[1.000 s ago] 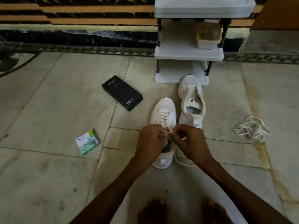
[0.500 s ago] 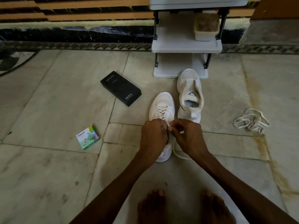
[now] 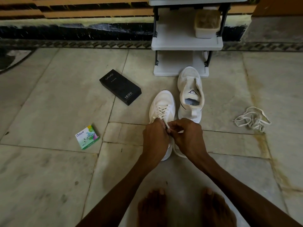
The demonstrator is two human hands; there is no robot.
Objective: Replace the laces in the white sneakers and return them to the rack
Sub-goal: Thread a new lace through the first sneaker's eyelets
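Left hand and right hand: both curled, pinching the lace between them at the top eyelets of the near sneaker.

Over the last second the hands have drawn together above the tongue. The sneaker has not shifted on the floor. Judgement: threading of this shoe is nearly done, and tying comes next.

Second sneaker sits just beside it, unlaced, its toe at the rack. A loose lace lies well apart to the right.

Writing: the black box reads "vivo" and "120W". The green box reads "Odonil". The tongue label is too small to read surely.
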